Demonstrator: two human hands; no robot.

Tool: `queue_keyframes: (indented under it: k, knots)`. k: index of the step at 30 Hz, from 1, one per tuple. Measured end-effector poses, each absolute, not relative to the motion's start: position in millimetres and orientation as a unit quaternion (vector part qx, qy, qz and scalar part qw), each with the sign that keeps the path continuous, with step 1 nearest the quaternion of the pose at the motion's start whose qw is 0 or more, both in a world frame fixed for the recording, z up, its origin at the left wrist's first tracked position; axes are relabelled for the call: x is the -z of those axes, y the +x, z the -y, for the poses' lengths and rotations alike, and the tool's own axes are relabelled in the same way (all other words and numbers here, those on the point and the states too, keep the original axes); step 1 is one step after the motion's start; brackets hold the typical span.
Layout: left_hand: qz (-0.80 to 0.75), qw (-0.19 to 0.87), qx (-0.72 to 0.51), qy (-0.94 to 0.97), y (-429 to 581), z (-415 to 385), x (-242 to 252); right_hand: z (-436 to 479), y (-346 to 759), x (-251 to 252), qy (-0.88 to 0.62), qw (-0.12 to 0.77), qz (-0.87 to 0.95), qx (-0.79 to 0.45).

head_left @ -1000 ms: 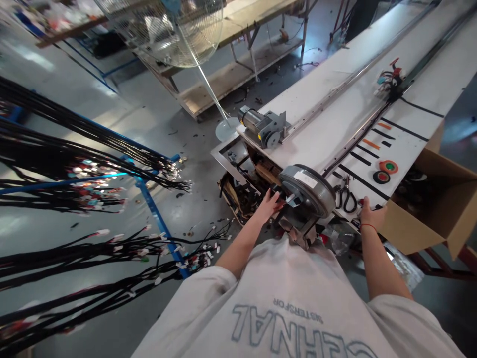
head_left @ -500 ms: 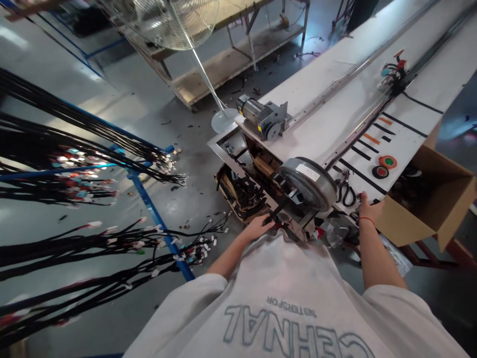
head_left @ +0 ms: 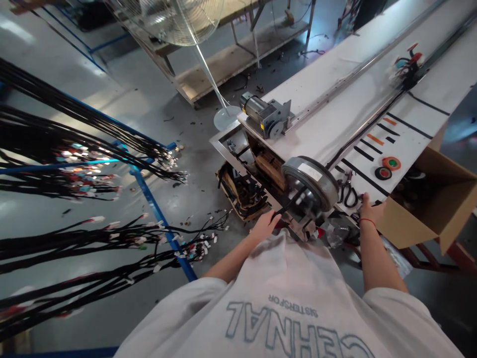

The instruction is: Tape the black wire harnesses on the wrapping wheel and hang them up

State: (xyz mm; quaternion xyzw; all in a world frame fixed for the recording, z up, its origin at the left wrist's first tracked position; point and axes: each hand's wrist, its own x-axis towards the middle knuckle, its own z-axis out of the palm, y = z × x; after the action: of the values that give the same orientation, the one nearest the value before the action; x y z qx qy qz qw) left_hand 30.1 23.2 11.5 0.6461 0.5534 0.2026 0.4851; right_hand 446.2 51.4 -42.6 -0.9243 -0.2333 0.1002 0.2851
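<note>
Grey metal and black wiring fill the head view, the only one there is. At the near end of the long white surface point(head_left: 335, 124) a grey drum point(head_left: 311, 179) sits tilted on its edge, above an open frame stuffed with dark parts. The left hand point(head_left: 265, 226) is low and just left of that drum, below the corner of the surface. Its fingers are drawn together on the near end of a thin black cable point(head_left: 287, 205), which runs up and to the right from the fingertips to the underside of the drum. So the cable lies right at the hand, and the drum stands near, above and to the right of it.

The right hand point(head_left: 370, 211) is on the other side of the drum and rests on the near edge of the surface, thumb up. Its fingers are hidden from here, so how far they are closed, and whether they hold anything, cannot be told. A red band point(head_left: 367, 220) circles that wrist. Black-handled scissors point(head_left: 348, 194) lie just beside this hand, between it and the drum. Two tape rolls point(head_left: 386, 168) lie farther along the surface, and an open cardboard box point(head_left: 439, 199) stands at its right edge.

A grey motor point(head_left: 264, 117) is mounted on the left side of the surface. Well apart, at the left, wire harnesses point(head_left: 74, 164) hang over a blue rack point(head_left: 156, 214) above the floor point(head_left: 122, 99).
</note>
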Motion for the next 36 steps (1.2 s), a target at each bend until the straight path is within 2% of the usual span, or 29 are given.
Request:
queue_keyframes:
  k: [8,10,14,18,20,22,27,32,36]
  knots:
    - [-0.528,0.518,-0.233,0.632,60.6,-45.4,-6.5,-54.2,443.8,38.0,-0.932,0.287,0.201,-0.098]
    - [-0.507,0.571,-0.245,0.598,65.4,-52.3,-5.6,-53.7,444.8,39.3,-0.929,0.296,0.201,-0.094]
    - [-0.444,0.75,-0.222,0.437,67.1,-64.2,-8.1,-53.3,444.4,39.4,-0.93,0.295,0.2,-0.095]
    - [-0.331,0.868,-0.068,0.363,52.2,-69.8,-2.8,-53.9,442.0,38.9,-0.932,0.294,0.196,-0.084]
    - [-0.298,0.853,0.023,0.429,39.1,-68.0,6.2,-54.3,441.3,39.1,-0.932,0.296,0.196,-0.074]
    - [-0.325,0.785,0.046,0.526,24.1,-61.7,15.7,-54.5,441.0,39.0,-0.932,0.294,0.197,-0.071]
    - [-0.47,0.608,-0.088,0.634,-12.1,-23.6,15.6,-54.6,438.4,33.9,-0.937,0.28,0.191,-0.089]
    - [-0.519,0.55,-0.153,0.636,-25.3,19.4,-9.1,-55.0,435.2,28.3,-0.94,0.279,0.178,-0.084]
    - [-0.544,0.531,-0.149,0.632,-21.1,30.9,-15.3,-55.5,433.6,26.2,-0.943,0.263,0.184,-0.083]
